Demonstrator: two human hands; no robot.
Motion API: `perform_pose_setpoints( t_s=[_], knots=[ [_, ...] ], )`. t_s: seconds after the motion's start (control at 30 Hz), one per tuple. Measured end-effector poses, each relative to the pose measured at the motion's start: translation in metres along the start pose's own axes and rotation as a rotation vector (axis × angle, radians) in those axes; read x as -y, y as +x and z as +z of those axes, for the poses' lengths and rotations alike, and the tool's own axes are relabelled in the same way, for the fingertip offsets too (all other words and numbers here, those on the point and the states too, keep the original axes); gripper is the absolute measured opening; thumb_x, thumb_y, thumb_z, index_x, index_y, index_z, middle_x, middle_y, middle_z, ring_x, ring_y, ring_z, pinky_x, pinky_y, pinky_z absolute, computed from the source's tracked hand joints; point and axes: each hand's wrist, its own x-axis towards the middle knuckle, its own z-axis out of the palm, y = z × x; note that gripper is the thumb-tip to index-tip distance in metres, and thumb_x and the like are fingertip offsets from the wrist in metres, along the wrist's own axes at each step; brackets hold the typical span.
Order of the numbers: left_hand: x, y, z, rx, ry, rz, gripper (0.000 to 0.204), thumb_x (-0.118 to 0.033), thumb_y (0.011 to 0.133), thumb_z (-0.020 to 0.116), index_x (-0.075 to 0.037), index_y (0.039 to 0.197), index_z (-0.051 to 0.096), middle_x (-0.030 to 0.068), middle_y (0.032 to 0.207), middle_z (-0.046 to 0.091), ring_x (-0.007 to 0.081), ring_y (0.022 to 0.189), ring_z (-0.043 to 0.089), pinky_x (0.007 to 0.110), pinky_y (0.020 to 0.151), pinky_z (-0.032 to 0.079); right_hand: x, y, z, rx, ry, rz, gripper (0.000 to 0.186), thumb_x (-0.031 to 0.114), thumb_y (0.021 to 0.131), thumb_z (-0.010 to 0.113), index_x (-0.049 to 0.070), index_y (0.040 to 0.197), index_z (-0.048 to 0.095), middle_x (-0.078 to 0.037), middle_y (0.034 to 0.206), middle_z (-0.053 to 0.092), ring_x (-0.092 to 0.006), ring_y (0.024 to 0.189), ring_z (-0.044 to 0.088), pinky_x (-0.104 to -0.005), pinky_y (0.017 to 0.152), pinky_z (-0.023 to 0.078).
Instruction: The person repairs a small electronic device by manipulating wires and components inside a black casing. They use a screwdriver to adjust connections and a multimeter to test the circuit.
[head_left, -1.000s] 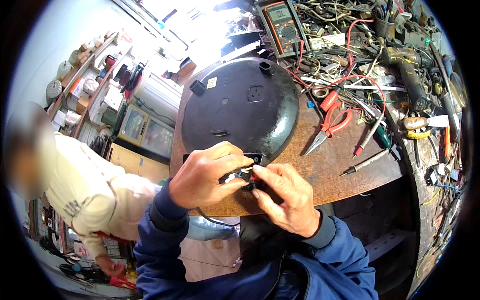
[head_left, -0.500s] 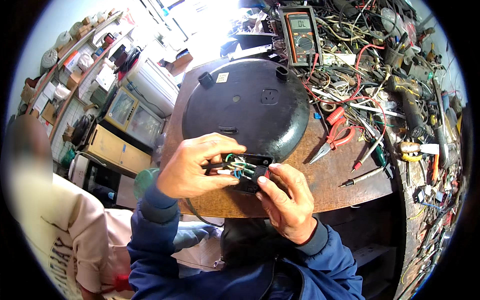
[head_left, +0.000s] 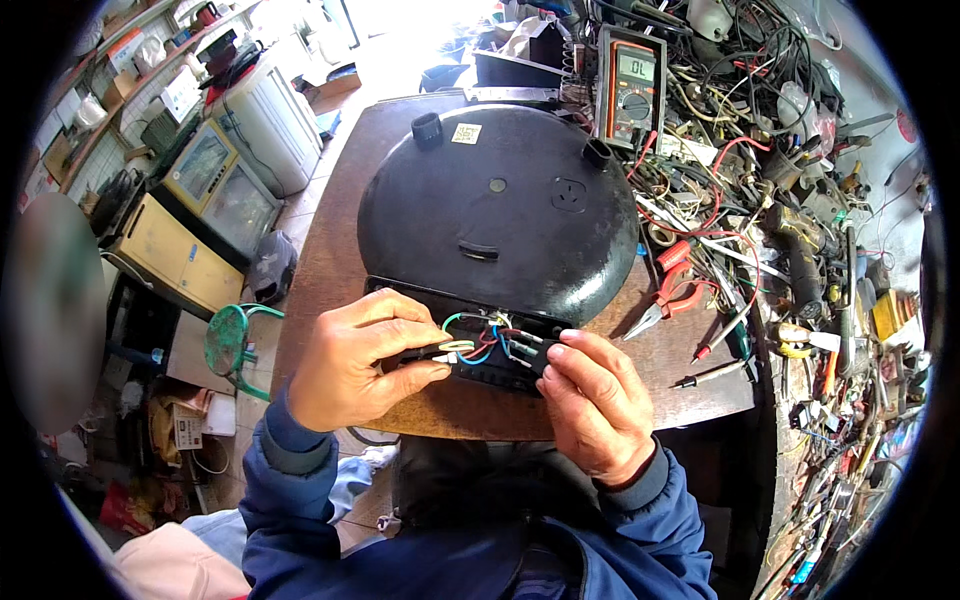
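on the far left, beyond the table edge, a beige cabinet [head_left: 165,255] and a green metal stool [head_left: 232,340] stand on the floor. the left hand [head_left: 355,360] is closed, its thumb and fingertips pinching a small dark part with coloured wires [head_left: 480,342] running from it. those wires, green, red, blue and white, lead into the open rectangular compartment [head_left: 500,365] at the near edge of a round black appliance [head_left: 500,215] lying upside down on the brown table [head_left: 330,250]. the right hand [head_left: 595,405] is curled, with its fingertips pressed against the right side of the same compartment. further right, red-handled pliers [head_left: 668,292] lie just beside the appliance, a multimeter [head_left: 632,88] stands behind it, and tangled cables and tools [head_left: 800,230] cover the bench.
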Motion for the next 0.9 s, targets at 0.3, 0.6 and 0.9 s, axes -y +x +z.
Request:
perform_pose_setpoints(
  t_s=[0.3, 0.6, 0.9],
  knots=[
    [0.010, 0.001, -0.005, 0.010, -0.119, -0.085, 0.019, -0.002, 0.082, 0.084, 0.001, 0.100, 0.077, 0.0132, 0.090, 0.074, 0.0255, 0.083, 0.072, 0.034, 0.072, 0.057, 0.001, -0.002, 0.005, -0.018, 0.032, 0.067, 0.032, -0.008, 0.071, 0.085, -0.004, 0.099, 0.072, -0.019, 0.110, 0.072, -0.0391, 0.101, 0.074, -0.0436, 0.086, 0.063],
    [0.016, -0.002, -0.001, -0.031, -0.102, -0.038, 0.019, -0.003, 0.079, 0.085, 0.001, 0.097, 0.078, 0.0135, 0.088, 0.074, 0.0229, 0.076, 0.070, 0.032, 0.066, 0.054, -0.001, 0.002, 0.000, 0.059, 0.006, 0.025, 0.028, -0.007, 0.070, 0.086, -0.006, 0.095, 0.073, -0.020, 0.103, 0.073, -0.0399, 0.099, 0.075, -0.0444, 0.084, 0.065],
    [0.016, -0.004, 0.003, -0.049, -0.141, -0.063, 0.016, -0.004, 0.082, 0.083, 0.001, 0.096, 0.077, 0.0128, 0.087, 0.073, 0.0221, 0.075, 0.069, 0.032, 0.065, 0.053, 0.003, -0.006, -0.003, 0.079, 0.044, 0.128, 0.029, -0.005, 0.071, 0.086, -0.004, 0.098, 0.074, -0.018, 0.109, 0.073, -0.0403, 0.105, 0.073, -0.0463, 0.087, 0.063]
  ],
)
